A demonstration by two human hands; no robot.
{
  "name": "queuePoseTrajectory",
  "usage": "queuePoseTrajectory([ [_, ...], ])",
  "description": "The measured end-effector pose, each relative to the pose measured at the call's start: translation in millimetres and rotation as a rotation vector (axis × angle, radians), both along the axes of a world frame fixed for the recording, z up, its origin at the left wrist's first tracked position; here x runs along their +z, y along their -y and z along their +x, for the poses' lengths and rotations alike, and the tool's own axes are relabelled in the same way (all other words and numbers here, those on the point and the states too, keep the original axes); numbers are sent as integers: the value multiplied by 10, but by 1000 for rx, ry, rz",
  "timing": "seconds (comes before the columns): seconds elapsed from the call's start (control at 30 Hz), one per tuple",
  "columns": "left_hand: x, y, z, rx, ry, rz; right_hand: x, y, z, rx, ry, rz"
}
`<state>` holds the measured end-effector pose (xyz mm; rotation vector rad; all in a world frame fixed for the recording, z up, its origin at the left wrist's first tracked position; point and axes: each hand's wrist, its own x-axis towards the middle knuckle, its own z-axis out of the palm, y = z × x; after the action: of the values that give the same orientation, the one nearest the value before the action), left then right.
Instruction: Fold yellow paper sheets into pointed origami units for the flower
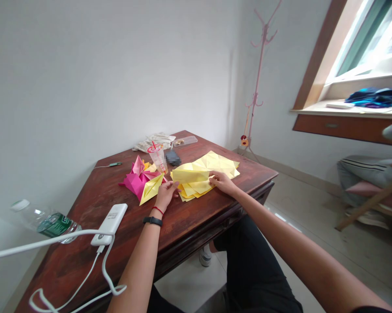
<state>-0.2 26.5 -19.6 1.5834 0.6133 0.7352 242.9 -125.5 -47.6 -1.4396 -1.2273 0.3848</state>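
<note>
Between my two hands a folded yellow sheet of paper [191, 175] is held up by its lower corners. My left hand [167, 194] pinches its left end, and my right hand [222, 181] pinches the right end. Under and behind it spreads a stack of creased yellow papers [215, 161] on the dark red wooden table. Left of my left hand lies a pile of folded pink and magenta paper pieces [136, 181]. A yellow folded paper piece [151, 188] leans against that pile, close to my left fingers.
Behind the papers stand a clear plastic cup [158, 159] and a dark blurred object [173, 158]. White gloves [156, 141] and a clear case [185, 141] lie farther back. A white power bank [109, 224] with a cable and a plastic bottle [48, 221] occupy the table's left.
</note>
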Motion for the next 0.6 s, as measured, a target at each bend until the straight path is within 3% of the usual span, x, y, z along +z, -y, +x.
queuePoseTrajectory([
  [0.3,53,29,-21,10,39,-53,-19,0,-13,87,6,28],
  [0.6,32,56,-24,-87,54,-106,5,17,-68,36,-5,58],
])
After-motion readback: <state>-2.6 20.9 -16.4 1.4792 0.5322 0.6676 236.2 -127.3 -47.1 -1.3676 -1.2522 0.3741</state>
